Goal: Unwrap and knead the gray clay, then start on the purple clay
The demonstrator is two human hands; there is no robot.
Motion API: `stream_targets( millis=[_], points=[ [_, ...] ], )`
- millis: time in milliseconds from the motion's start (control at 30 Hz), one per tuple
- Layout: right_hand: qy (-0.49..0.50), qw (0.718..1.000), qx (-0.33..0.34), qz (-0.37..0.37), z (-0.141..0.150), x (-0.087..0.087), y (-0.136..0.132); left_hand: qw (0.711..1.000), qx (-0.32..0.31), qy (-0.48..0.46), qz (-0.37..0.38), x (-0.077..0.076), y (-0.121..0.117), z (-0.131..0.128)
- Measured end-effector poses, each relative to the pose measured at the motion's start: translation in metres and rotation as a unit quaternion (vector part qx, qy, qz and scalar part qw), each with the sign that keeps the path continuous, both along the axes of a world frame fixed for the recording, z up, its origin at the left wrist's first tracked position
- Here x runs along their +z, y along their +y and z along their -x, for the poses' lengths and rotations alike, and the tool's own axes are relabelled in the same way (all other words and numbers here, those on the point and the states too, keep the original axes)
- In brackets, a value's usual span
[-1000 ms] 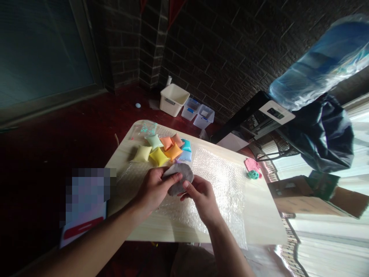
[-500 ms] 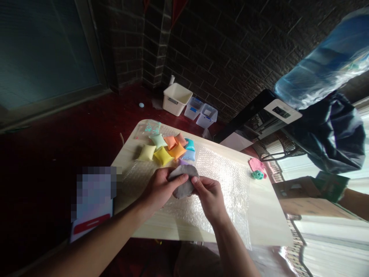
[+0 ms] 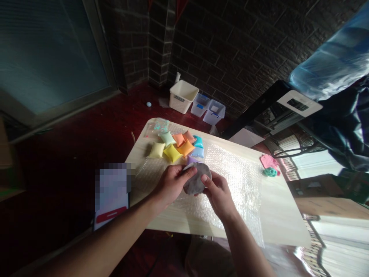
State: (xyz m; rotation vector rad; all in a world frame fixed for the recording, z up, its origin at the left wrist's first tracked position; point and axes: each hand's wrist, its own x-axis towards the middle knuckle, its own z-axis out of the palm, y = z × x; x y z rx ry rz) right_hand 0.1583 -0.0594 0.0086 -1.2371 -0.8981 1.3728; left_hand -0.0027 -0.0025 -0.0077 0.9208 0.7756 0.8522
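Note:
Both hands hold a grey lump of clay [image 3: 196,181] just above a sheet of bubble wrap [image 3: 230,181] on a pale wooden table [image 3: 276,223]. My left hand [image 3: 172,184] grips its left side, thumb on top. My right hand [image 3: 218,192] pinches its right edge with closed fingers. Behind the lump lie several small coloured packets [image 3: 178,144]: yellow, orange, pale green, blue and purple.
A pink and a green clay piece [image 3: 269,166] lie at the table's right side. A clear bag [image 3: 160,126] sits at the far left corner. On the dark red floor behind stand a white basket [image 3: 183,96] and two clear boxes [image 3: 208,109]. A blurred card [image 3: 112,192] sits left of the table.
The view has shifted, so everything sits further right in the frame. My hands still hold the grey lump, fingers shifted slightly on it.

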Motion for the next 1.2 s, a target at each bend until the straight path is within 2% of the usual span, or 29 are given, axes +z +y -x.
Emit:
stream_targets(
  millis=[100,233,300,400,500,667,767,933,1067,1200],
  points=[
    [-0.018,1.0,-0.022,-0.013,0.0,-0.001,0.001,1.0,0.0,-0.007,-0.019,0.002,0.0,-0.001],
    [-0.023,0.998,-0.06,-0.024,-0.002,-0.003,0.002,0.998,-0.036,-0.059,0.01,0.003,-0.001,-0.002],
    [-0.031,0.996,-0.073,-0.03,-0.003,-0.002,0.002,0.996,-0.045,-0.07,0.013,0.0,-0.002,-0.004],
    [-0.041,0.996,-0.079,-0.032,-0.002,0.0,0.002,0.999,-0.021,-0.039,-0.017,-0.008,-0.002,-0.005],
    [-0.002,0.997,-0.082,0.003,-0.002,0.003,0.001,0.998,-0.017,-0.016,-0.053,-0.012,-0.002,-0.005],
    [0.075,0.992,-0.081,0.055,-0.003,0.004,0.001,0.998,-0.034,-0.026,-0.054,-0.006,-0.003,-0.003],
    [0.045,0.997,-0.061,0.031,-0.003,0.002,0.001,0.999,-0.005,-0.001,-0.054,-0.003,-0.004,-0.003],
    [-0.055,0.997,-0.042,-0.014,0.003,0.003,0.0,0.994,0.092,0.044,-0.031,-0.004,-0.008,-0.004],
    [-0.076,0.996,-0.035,-0.021,0.007,0.004,0.0,0.993,0.112,0.039,0.008,-0.003,-0.01,-0.004],
    [-0.036,0.999,-0.019,-0.004,0.008,0.002,0.001,0.992,0.107,0.066,-0.023,0.0,-0.01,-0.004]
  ],
)
